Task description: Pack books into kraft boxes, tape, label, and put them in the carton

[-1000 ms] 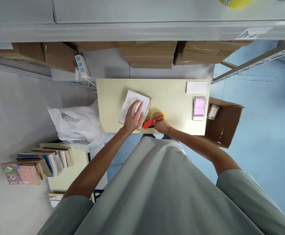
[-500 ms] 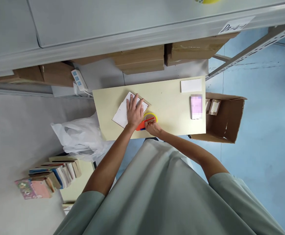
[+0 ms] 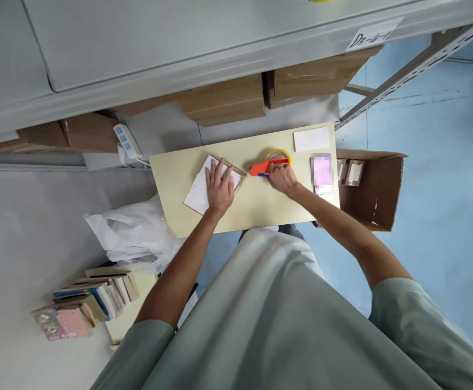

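My left hand [image 3: 219,194] lies with fingers spread on a flat package [image 3: 196,193] whose top is white and whose brown cardboard edge shows at the right. To its right, my right hand [image 3: 282,177] is wrapped round the handle of a red-orange tape dispenser [image 3: 258,169]. A roll of yellow-rimmed tape sits in the dispenser, partly behind the fingers. The dispenser's front end points left, towards the package's right corner. Whether a strip of tape runs between them I cannot make out.
The cream table [image 3: 171,189] carries a white paper pad [image 3: 311,139] and a pink printed stack [image 3: 321,170]. An open cardboard box [image 3: 376,192] stands at the right. Left are a white plastic bag [image 3: 135,230] and several books [image 3: 94,298]. A grey shelf [image 3: 179,43] overhangs the far side.
My right hand has moved right and away from my body with the tape dispenser, off the package's near right side. My left hand has stayed on the package. The camera view has shifted slightly.
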`<action>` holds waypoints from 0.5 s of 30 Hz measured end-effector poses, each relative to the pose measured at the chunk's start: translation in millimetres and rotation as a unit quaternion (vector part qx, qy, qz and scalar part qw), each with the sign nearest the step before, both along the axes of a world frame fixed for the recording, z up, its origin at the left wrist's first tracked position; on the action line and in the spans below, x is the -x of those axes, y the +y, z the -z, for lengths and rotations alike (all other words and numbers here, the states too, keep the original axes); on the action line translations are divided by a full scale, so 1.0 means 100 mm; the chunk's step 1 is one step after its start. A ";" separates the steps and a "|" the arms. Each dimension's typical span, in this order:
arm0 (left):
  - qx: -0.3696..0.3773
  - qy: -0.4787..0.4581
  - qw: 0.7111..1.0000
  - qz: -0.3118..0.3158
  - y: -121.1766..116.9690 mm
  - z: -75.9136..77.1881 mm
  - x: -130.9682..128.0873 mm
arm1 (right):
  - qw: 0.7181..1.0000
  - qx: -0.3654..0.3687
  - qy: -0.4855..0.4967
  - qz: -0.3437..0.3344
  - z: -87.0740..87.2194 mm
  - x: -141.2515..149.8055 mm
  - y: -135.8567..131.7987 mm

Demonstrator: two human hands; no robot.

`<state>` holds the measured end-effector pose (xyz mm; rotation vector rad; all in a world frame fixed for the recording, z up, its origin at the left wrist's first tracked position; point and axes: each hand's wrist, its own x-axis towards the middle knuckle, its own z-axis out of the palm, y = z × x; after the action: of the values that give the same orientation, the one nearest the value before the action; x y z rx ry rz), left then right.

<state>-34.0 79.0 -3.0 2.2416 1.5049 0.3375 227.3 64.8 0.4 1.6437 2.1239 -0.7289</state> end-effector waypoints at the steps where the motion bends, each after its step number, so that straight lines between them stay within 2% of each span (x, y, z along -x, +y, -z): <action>1: 0.002 0.000 1.000 0.002 0.00 0.01 0.01 | 1.000 -0.005 -0.002 -0.008 0.00 -0.04 0.07; 4: 0.000 -0.002 1.000 0.017 0.00 0.03 0.04 | 0.999 -0.012 0.006 -0.033 0.01 -0.01 0.17; 7: -0.005 -0.006 0.999 0.045 -0.03 0.04 0.09 | 0.999 -0.012 0.013 -0.051 0.03 0.06 0.11; 13: 0.037 -0.030 0.993 0.108 -0.30 -0.02 0.21 | 0.995 -0.003 0.022 -0.094 0.07 0.06 -0.31; 15: 0.043 -0.052 0.994 0.090 -0.44 -0.04 0.23 | 0.994 0.000 0.023 -0.108 0.09 0.09 -0.49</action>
<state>-56.6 35.0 0.9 2.2348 1.2314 0.3232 218.2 16.0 -8.5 1.3796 2.2879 -0.7037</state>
